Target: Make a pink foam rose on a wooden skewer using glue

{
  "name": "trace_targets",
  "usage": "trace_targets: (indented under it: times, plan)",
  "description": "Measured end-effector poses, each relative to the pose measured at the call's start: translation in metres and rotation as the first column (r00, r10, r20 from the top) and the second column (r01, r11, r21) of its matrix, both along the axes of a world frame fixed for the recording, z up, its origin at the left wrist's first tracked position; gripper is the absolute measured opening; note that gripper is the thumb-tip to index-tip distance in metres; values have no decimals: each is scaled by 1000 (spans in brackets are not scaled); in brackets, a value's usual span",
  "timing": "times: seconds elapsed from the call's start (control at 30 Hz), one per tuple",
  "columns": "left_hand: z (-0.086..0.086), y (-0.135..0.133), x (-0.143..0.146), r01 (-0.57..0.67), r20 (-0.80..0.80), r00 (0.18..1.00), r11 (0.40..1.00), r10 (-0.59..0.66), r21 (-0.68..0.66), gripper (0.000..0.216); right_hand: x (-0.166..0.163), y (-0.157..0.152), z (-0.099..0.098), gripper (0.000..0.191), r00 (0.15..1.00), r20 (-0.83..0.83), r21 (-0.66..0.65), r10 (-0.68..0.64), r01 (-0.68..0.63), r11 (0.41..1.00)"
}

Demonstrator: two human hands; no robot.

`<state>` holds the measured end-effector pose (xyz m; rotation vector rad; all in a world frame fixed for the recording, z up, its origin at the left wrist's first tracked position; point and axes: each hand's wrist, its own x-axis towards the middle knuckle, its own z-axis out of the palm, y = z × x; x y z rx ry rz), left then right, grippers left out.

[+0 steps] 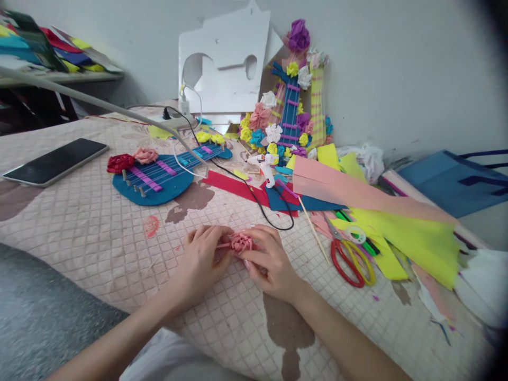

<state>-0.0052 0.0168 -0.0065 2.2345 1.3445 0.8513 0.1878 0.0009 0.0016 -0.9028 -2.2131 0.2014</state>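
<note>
Between my two hands, low over the quilted tablecloth, is a pink crepe-paper flower (241,242) with a ruffled centre. My left hand (207,253) pinches it from the left, where a thin pink strip runs to the fingers. From the right, the fingers of my right hand (270,259) close round its edge. Beyond my hands lies a blue guitar-shaped craft piece (166,177) with strings and purple bars. A red paper flower (120,163) and a pink paper flower (146,155) sit on its left end.
A white glue gun (266,168) rests behind my hands, its black cord looping forward. Red-and-yellow scissors (351,259), a wooden stick (313,230) and yellow paper (416,243) lie right. A phone (55,161) lies left. Flowered guitar crafts (290,111) lean on the wall.
</note>
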Motion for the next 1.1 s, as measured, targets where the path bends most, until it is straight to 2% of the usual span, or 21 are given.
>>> trace_targets:
  times: [0.17, 0.47, 0.73, 0.9, 1.1]
  plan:
    - [-1, 0, 1, -19, -6, 1000, 1000, 19, 17, 21, 0, -1, 0, 23, 1000, 3, -16, -7, 7, 1000]
    - [0, 3, -7, 75, 53, 996, 997, -75, 1, 27, -1, 0, 1, 26, 1000, -12, -4, -9, 9, 1000]
    - [2, 3, -6, 61, 48, 997, 998, -60, -10, 24, 2, -3, 4, 26, 997, -79, -42, -13, 9, 999]
    - [1, 4, -7, 51, 59, 997, 999, -52, 7, 21, 5, -3, 4, 22, 957, -239, -137, -165, 134, 981]
    - [1, 13, -14, 118, 75, 990, 993, -117, -6, 11, 18, 8, 9, 21, 793, -491, -273, -360, 252, 928]
